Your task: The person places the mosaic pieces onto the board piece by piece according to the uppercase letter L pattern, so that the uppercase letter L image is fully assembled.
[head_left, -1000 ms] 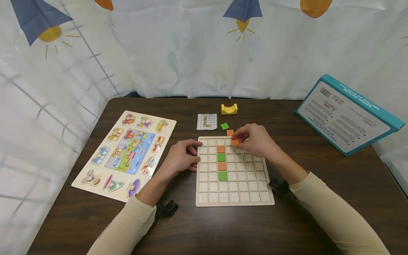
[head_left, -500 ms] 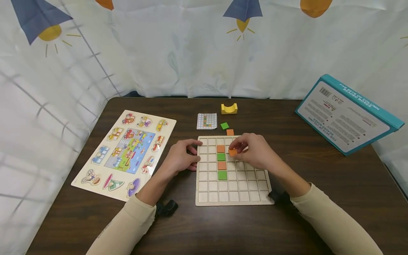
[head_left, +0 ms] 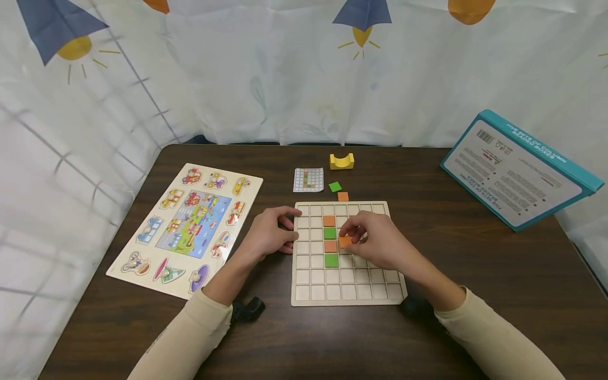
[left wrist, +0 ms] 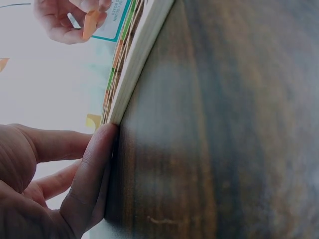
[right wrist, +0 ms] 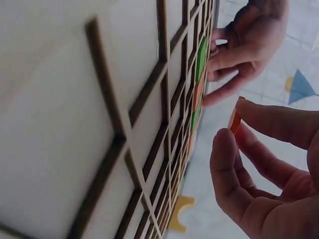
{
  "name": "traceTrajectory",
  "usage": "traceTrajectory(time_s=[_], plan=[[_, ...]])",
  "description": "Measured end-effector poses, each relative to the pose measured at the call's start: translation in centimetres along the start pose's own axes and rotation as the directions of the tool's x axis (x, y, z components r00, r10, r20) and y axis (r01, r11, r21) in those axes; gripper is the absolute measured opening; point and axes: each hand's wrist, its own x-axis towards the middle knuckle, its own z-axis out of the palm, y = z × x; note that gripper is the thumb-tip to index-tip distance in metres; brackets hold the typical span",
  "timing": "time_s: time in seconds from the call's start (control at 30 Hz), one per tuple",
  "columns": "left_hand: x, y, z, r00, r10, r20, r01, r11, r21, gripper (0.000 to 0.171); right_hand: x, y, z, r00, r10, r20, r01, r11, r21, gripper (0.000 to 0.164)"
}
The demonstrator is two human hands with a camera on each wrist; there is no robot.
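Note:
My right hand pinches a small orange square tile between thumb and fingertips. In the right wrist view this tile is held edge-on, clear of the board. Beneath it lies a pale wooden grid board. One column carries orange and green tiles in turn, among them a top orange tile and a lowest green tile. The held tile hovers just right of that column. Along the board's left edge, the thumb and fingers of my left hand touch the rim; the left wrist view shows the thumb against its side.
Behind the board lie a loose orange tile, a green tile, a printed grid card and a yellow curved block. A picture peg puzzle sits at left. A teal-edged box leans at right.
My right hand has carried the orange tile from the board's far edge towards me, to beside the lower orange tile of the column. The left hand stays at the board's edge.

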Motion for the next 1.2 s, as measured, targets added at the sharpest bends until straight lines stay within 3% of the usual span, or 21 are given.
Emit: traceTrajectory(time_s=[0.2, 0.6, 0.8, 1.2], plan=[[0.0, 0.0, 0.0, 1.0, -0.004, -0.001, 0.004, 1.0, -0.01, 0.052, -0.5, -0.4, 0.4, 1.0, -0.021, 0.006, 0.021, 1.0, 0.011, 0.021], [0.1, 0.1, 0.0, 1.0, 0.0, -0.005, 0.0, 1.0, -0.013, 0.051, -1.0, -1.3, 1.3, 0.999, 0.026, 0.039, -0.027, 0.999, 0.026, 0.021], [0.2, 0.0, 0.0, 1.0, -0.008, -0.004, 0.008, 1.0, -0.01, 0.051, -1.3, -1.4, 2.0, 0.998, -0.021, 0.061, 0.019, 0.999, 0.031, 0.02], [0.2, 0.1, 0.0, 1.0, -0.018, -0.009, 0.018, 1.0, 0.005, 0.051, -1.6, -1.8, 3.1, 0.99, -0.031, 0.135, 0.027, 0.999, 0.032, 0.022]])
